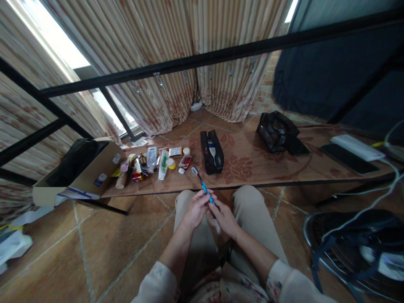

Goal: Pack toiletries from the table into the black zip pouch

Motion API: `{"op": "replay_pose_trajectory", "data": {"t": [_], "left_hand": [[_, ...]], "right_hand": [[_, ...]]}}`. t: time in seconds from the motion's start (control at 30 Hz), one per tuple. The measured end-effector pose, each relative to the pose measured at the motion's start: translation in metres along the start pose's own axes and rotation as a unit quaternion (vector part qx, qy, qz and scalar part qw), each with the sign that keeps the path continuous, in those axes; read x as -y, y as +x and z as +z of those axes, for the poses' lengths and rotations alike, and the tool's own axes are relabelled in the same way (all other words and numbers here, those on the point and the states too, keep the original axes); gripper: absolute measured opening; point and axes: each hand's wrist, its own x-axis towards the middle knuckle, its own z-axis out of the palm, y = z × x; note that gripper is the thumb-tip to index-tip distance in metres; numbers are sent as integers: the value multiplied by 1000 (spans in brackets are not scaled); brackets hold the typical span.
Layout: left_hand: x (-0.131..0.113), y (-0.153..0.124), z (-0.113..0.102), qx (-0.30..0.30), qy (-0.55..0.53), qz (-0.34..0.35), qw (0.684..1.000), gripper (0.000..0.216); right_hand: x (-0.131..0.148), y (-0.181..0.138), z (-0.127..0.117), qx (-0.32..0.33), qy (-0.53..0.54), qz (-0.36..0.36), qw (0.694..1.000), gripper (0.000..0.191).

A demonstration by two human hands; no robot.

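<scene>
One slender, blue-and-black, pale-bristled toothbrush [203, 187] is gripped by the left hand [196, 208] and right hand [223, 216], fingers curled.

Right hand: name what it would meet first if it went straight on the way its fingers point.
The left hand, most likely: the right hand points towards it, with the toothbrush at the fingertips of both. Depth is unclear, so the two hands may already touch.
</scene>
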Motion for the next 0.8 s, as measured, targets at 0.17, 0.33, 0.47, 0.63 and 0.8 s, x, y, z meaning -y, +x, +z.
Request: {"op": "replay_pose_trajectory", "data": {"t": [0.17,0.33,0.47,0.63,0.8], "left_hand": [[-1,-1,2,-3,0,0,1000,30],[-1,-1,1,0,-3,1,1000,33],[-1,-1,0,-3,-1,-7,1000,36],[-1,-1,1,-6,3,-7,1000,37],[-2,-1,3,-4,-1,-4,1000,34]], "right_hand": [[-1,0,0,4,1,-4,1000,45],[-1,0,0,4,1,-4,1000,44],[-3,0,1,2,1,-1,1000,45],[-7,0,1,-1,-1,7,1000,46],[-7,1,1,2,9,5,1000,46]]}}
